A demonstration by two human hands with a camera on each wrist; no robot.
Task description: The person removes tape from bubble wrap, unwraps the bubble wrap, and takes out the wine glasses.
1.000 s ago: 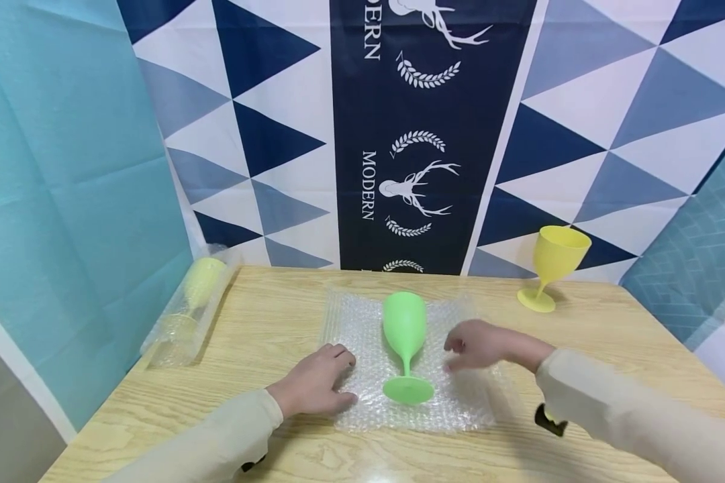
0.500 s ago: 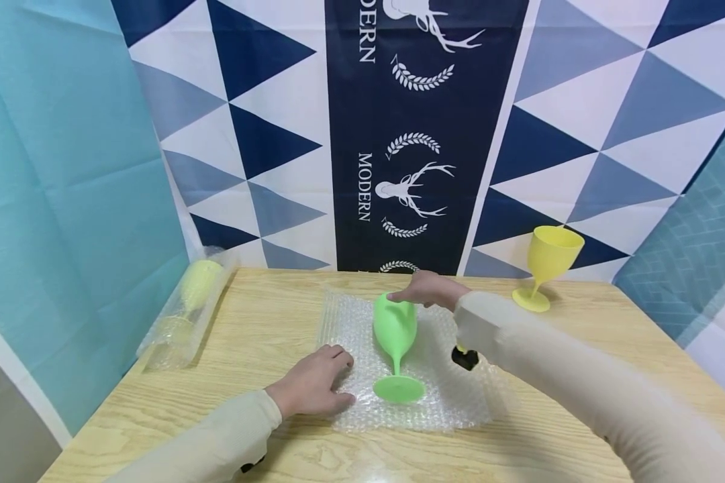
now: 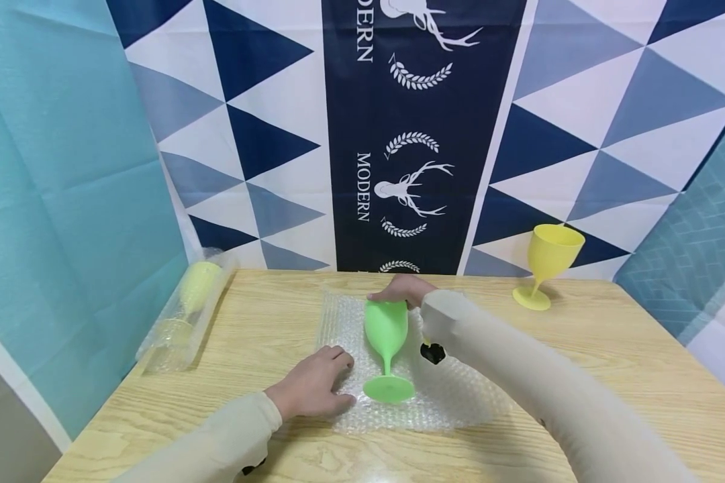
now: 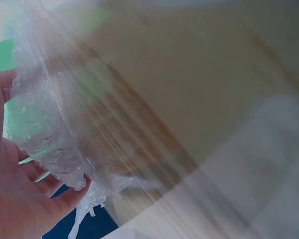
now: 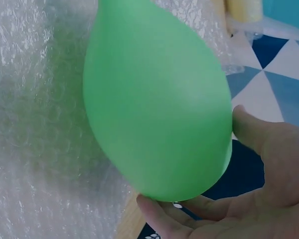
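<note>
A green plastic goblet [image 3: 387, 329] lies on its side on a sheet of bubble wrap [image 3: 362, 419], its foot towards me and its rim away. My right hand [image 3: 403, 288] grips the bowl at the rim end. In the right wrist view, the thumb is on one side of the goblet [image 5: 159, 109] and the fingers [image 5: 159, 214] are at its lower edge. My left hand [image 3: 315, 384] rests on the wrap's left edge with thumb and fingers apart. The left wrist view shows its fingertips touching the bubble wrap [image 4: 45, 124].
A yellow goblet [image 3: 552, 255] stands upright at the back right of the wooden table [image 3: 266, 329]. At the left edge lies a clear wrapped bundle [image 3: 184, 322] with yellow goblet shapes inside. A patterned cloth [image 3: 278, 134] hangs behind the table.
My right hand has moved from beside the goblet to its rim and taken hold. The goblet has shifted slightly left on the wrap. My left hand has stayed in place.
</note>
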